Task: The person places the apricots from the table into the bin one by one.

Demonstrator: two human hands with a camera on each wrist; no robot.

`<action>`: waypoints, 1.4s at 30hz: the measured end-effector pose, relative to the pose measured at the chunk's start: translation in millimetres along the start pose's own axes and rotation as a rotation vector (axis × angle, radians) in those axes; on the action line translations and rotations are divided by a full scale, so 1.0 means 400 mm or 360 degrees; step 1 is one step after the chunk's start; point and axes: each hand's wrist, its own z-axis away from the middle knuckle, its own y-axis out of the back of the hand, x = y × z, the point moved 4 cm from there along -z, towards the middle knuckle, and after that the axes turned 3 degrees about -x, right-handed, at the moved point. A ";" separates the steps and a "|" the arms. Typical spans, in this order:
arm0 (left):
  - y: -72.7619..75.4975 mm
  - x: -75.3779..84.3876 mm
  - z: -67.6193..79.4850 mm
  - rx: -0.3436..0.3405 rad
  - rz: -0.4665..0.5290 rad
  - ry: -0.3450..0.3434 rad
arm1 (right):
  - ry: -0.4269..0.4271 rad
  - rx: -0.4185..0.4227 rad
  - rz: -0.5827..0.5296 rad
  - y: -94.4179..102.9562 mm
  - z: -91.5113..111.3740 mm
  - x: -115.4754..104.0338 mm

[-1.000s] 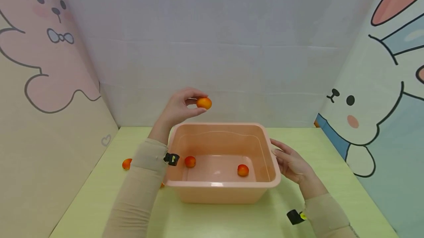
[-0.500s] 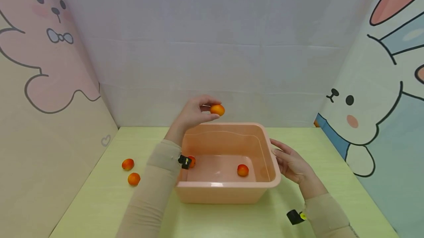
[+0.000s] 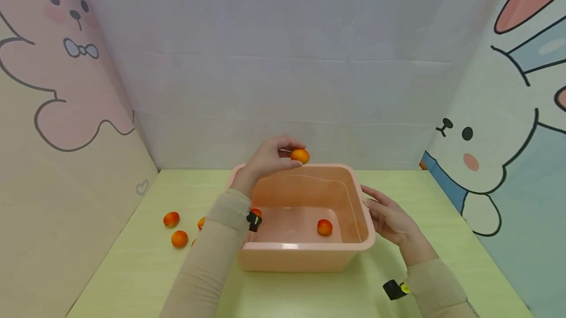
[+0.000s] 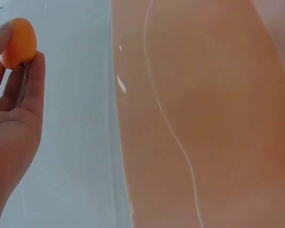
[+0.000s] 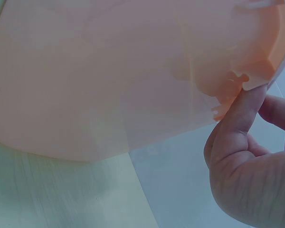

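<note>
My left hand (image 3: pixel 270 159) pinches a small oval orange fruit (image 3: pixel 300 156) over the far rim of a peach plastic basin (image 3: pixel 292 259). Close up in the left wrist view, the fruit (image 4: pixel 20 43) has a dark spot at one end and sits between thumb and fingertips. Two redder fruits lie on the basin floor: one fruit (image 3: pixel 325 227) toward the right, the other partly hidden by my left wrist. At the basin's right side, my right hand (image 3: pixel 391 217) holds the rim, with fingers bent up under its edge (image 5: pixel 254 85) in the right wrist view.
Several similar fruits rest on the pale green table (image 3: pixel 287 296) left of the basin, among them a red-orange fruit (image 3: pixel 171 219) and an orange fruit (image 3: pixel 179 239). My left sleeve (image 3: pixel 205 249) partly covers others. Walls with cartoon animals enclose the table.
My left hand has moved right and down with the fruit, toward the basin's far rim. More fruits on the table show beside the sleeve. The right hand and basin stay put.
</note>
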 end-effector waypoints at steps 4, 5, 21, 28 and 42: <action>-0.018 -0.013 -0.005 -0.0048 0.0033 0.0050 | -0.0003 0.0005 -0.0012 -0.001 0.000 0.000; -0.023 -0.017 -0.006 -0.0063 0.0021 0.0071 | -0.0002 0.0006 -0.0014 -0.001 0.000 0.000; -0.082 -0.067 -0.012 -0.0293 -0.0130 0.0212 | -0.0001 0.0010 -0.0009 -0.003 -0.001 -0.001; -0.096 -0.091 -0.015 -0.0358 -0.0087 0.0270 | -0.0011 0.0019 -0.0001 -0.002 -0.002 -0.001; -0.117 -0.110 -0.005 -0.0485 -0.0164 0.0434 | -0.0001 0.0013 -0.0018 -0.002 -0.001 0.001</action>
